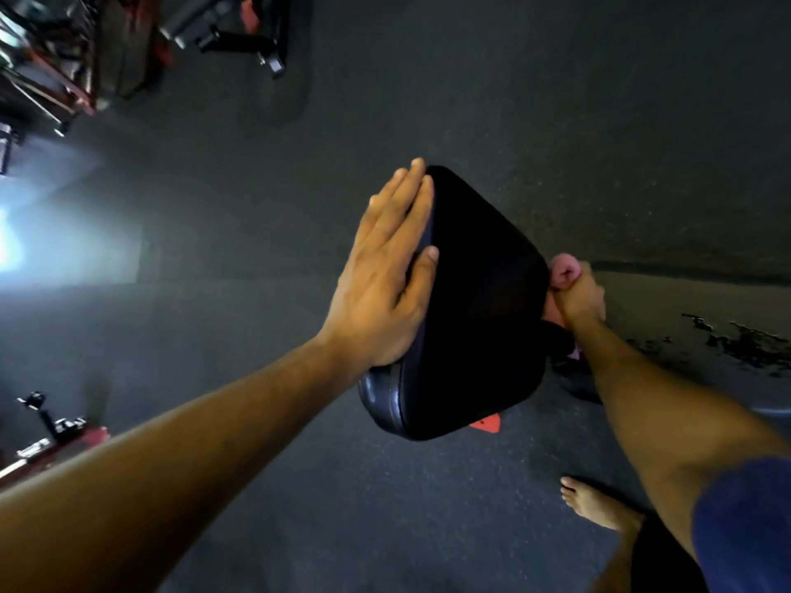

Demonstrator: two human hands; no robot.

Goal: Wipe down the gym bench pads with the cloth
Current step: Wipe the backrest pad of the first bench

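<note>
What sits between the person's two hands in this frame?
The black bench pad. In the head view the left hand rests flat on its left side, while the right hand grips the pink cloth at its right edge.

– what sort of place is this?
– a gym, by the look of it. the floor (pixel 428 100) is dark speckled rubber matting all over.
– anything else?
– a black padded bench pad (pixel 479 301) stands in the middle, and at the far left there is a red and black metal exercise frame (pixel 64 57) with a black roller bar (pixel 239 38) beside it. more red-based gear (pixel 55 434) sits at the near left, blurred.
</note>
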